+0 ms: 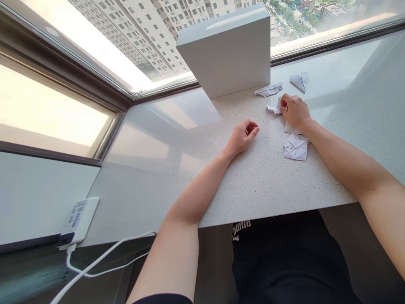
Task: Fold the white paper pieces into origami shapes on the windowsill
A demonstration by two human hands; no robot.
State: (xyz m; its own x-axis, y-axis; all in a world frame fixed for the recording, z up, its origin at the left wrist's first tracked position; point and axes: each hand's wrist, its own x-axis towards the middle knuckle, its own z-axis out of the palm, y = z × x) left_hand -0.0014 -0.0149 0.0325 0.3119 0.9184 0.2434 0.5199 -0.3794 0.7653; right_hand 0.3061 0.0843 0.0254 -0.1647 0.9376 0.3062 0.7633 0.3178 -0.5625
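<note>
My right hand [295, 110] is closed, its thumb and fingers pinching a small white folded paper boat-like piece [274, 108] whose pointed ends stick out to the left. Part of that piece is hidden behind the fingers. Resting on the counter to the left, my left hand [242, 137] has its fingers loosely curled in, with nothing visible in them. Below my right wrist lies a square folded paper [296, 147] with creases meeting at its middle. Another folded paper [291, 128] is partly covered by my right hand.
A long folded paper [268, 90] and a fan-shaped folded paper [299, 81] lie farther back on the speckled white counter [177, 169]. A large white box [234, 59] stands against the window. At lower left are a white power strip [82, 219] and a cable [104, 252].
</note>
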